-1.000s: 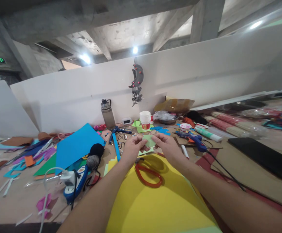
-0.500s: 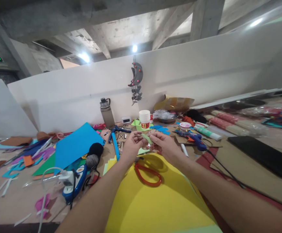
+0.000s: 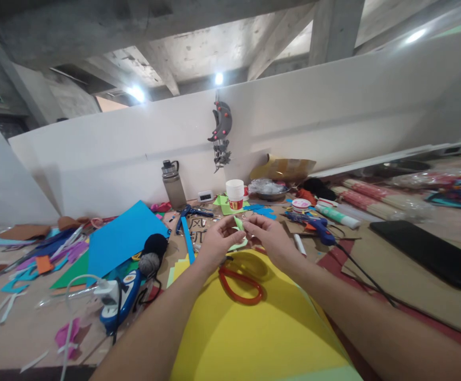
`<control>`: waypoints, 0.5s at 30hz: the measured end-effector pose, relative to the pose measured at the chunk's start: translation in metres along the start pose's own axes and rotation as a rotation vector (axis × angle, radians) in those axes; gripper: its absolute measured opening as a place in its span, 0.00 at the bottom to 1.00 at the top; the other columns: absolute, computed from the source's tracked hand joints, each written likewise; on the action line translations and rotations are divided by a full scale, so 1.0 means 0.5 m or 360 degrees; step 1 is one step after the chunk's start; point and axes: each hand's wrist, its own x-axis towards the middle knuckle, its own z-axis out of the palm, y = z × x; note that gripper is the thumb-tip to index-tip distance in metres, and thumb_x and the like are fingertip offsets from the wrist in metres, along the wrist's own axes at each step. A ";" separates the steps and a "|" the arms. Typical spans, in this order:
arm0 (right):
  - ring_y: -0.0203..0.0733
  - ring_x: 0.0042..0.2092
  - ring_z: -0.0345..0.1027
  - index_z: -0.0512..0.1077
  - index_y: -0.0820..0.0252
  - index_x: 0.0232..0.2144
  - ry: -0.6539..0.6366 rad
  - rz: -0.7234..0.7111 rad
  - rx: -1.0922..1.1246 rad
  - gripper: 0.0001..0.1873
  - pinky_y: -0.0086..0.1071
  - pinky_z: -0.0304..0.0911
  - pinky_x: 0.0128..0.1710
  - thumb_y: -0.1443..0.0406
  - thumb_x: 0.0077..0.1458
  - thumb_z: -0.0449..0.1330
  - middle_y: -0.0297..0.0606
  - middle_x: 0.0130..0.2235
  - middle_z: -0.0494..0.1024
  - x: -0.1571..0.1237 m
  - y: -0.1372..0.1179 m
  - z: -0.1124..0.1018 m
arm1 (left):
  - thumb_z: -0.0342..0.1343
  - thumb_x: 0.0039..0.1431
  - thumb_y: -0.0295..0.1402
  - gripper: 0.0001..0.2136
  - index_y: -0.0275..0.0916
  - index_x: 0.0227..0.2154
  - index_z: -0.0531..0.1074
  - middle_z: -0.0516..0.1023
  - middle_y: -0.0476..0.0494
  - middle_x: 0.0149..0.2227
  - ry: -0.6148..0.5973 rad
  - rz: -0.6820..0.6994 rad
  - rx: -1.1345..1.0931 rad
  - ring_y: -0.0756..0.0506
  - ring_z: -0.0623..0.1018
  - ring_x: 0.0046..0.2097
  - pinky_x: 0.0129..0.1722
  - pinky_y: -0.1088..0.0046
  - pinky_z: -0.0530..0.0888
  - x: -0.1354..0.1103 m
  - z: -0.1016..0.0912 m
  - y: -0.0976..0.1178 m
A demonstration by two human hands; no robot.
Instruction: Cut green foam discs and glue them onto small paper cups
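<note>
Pinching it from both sides, the person holds a small pale-green paper piece [image 3: 239, 223] up just above the surface [image 3: 28, 328], over the far edge of a large yellow paper sheet [image 3: 254, 333]. It looks very light, thin and limp. It would likely crease or tear under a hard squeeze, so a gentle grip at its edges seems the safest hold.

The left hand [image 3: 213, 247] closes thumb and forefinger on the piece's left edge. The right hand [image 3: 272, 242] presses its fingers [image 3: 254, 227] together on the right edge, so the paper sits between the two sets of fingertips, partly hidden by them.

Red-handled scissors [image 3: 240, 283] lie on the yellow sheet just below the hands. A blue glue gun [image 3: 313, 222] rests to the right, near the right hand.
</note>
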 end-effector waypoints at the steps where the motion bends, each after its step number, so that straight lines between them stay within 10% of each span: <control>1: 0.32 0.23 0.63 0.71 0.60 0.28 -0.0008 0.0005 0.0042 0.18 0.29 0.64 0.24 0.51 0.42 0.66 0.30 0.23 0.71 0.000 -0.001 0.000 | 0.67 0.43 0.36 0.26 0.36 0.48 0.72 0.78 0.39 0.42 0.0004 0.0002 0.0026 0.46 0.76 0.38 0.37 0.70 0.73 0.000 0.000 0.001; 15: 0.33 0.24 0.61 0.69 0.59 0.30 0.0163 -0.0135 -0.0057 0.14 0.29 0.64 0.22 0.55 0.45 0.62 0.30 0.25 0.69 0.026 -0.028 -0.026 | 0.64 0.45 0.35 0.27 0.33 0.50 0.69 0.77 0.36 0.43 0.0213 -0.0025 0.0133 0.45 0.76 0.40 0.34 0.73 0.71 0.007 -0.015 0.001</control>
